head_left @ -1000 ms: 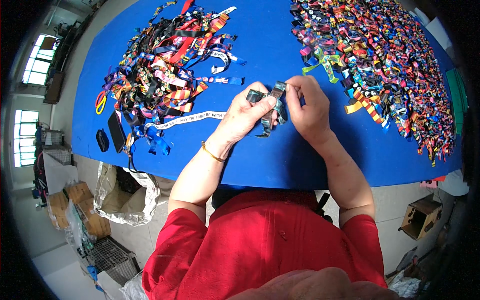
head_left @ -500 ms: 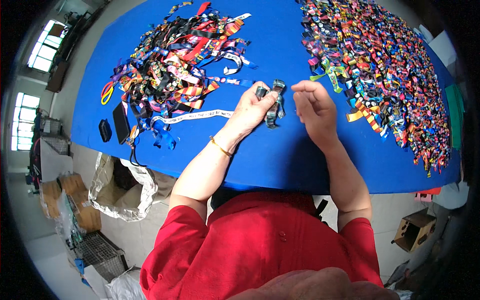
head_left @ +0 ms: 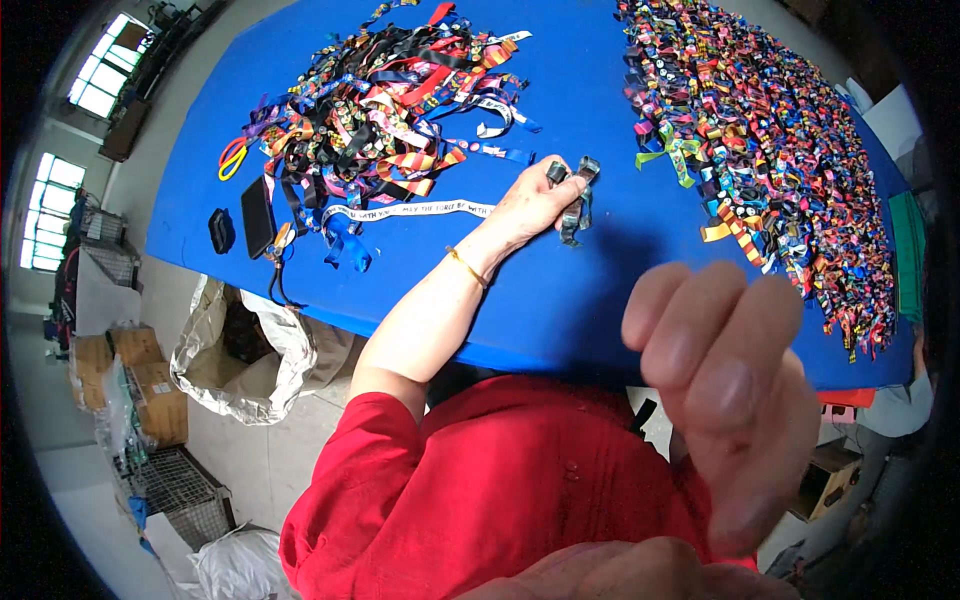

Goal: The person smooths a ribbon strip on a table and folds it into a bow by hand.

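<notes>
My left hand (head_left: 535, 198) rests over the blue table with thumb and fingers closed on a dark patterned ribbon strap (head_left: 580, 205). The strap is folded, and its loops stick out past the fingertips. A white ribbon with dark lettering (head_left: 420, 209) runs from the left-hand pile to beside my left wrist. My right hand (head_left: 720, 380) is raised close to the camera, large and slightly blurred. Its fingers curl toward the palm, and nothing shows in them.
A tangled pile of colourful straps (head_left: 370, 120) lies at the left. Many short folded straps (head_left: 760, 150) cover the right side of the blue table (head_left: 560, 70). A black phone (head_left: 259, 217) and a small black item (head_left: 221, 231) lie near the left edge; an open white sack (head_left: 250, 405) stands below.
My right hand has left the spot beside the strap and come up toward the camera. My left hand keeps its hold on the strap, and the view has shifted slightly.
</notes>
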Action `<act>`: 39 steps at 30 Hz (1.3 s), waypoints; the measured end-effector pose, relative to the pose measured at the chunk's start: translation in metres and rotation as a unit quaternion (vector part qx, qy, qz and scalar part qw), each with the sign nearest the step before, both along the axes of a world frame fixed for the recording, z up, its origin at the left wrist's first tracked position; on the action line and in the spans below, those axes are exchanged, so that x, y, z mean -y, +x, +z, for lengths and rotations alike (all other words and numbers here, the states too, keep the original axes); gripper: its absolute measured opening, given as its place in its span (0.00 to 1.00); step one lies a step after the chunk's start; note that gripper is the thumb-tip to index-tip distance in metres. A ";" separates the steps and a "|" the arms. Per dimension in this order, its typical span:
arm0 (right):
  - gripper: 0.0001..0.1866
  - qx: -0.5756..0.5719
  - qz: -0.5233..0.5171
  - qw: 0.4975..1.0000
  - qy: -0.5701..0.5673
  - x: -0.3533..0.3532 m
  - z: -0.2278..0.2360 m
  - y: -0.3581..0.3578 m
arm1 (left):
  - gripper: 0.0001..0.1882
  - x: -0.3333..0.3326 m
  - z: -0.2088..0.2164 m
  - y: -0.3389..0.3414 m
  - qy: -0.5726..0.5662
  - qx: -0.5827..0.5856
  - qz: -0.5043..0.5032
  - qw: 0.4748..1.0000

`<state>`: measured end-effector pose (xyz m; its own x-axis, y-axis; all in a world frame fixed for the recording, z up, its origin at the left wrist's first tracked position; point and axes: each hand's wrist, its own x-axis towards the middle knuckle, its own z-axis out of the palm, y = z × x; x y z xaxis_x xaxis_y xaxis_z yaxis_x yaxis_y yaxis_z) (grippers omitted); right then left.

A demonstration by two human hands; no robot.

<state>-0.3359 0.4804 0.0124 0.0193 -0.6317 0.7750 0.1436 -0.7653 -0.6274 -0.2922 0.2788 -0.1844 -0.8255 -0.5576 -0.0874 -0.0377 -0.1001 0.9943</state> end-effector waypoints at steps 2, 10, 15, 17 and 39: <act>0.10 0.071 -0.091 0.983 0.146 -0.006 0.016 0.025 | 0.12 0.000 0.000 0.001 0.004 0.008 0.001 1.000; 0.10 0.086 -0.042 0.993 0.073 -0.030 0.012 0.046 | 0.14 -0.003 -0.002 0.000 0.002 -0.019 -0.002 1.000; 0.05 0.097 -0.070 0.987 0.105 -0.061 0.012 0.054 | 0.15 -0.003 -0.004 0.000 -0.003 -0.027 -0.009 1.000; 0.04 0.109 -0.082 0.984 0.112 -0.062 0.012 0.055 | 0.13 -0.004 -0.004 0.001 -0.004 -0.024 -0.007 1.000; 0.08 0.137 -0.089 0.980 0.115 -0.088 0.032 0.069 | 0.10 -0.008 -0.002 0.003 -0.002 -0.042 -0.017 0.999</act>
<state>-0.2668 0.5686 0.0439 -0.2958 -0.7643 0.5730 0.2075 -0.6369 -0.7425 -0.2889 0.2871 -0.1859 -0.8483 -0.5293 -0.0154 0.0419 -0.0962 0.9945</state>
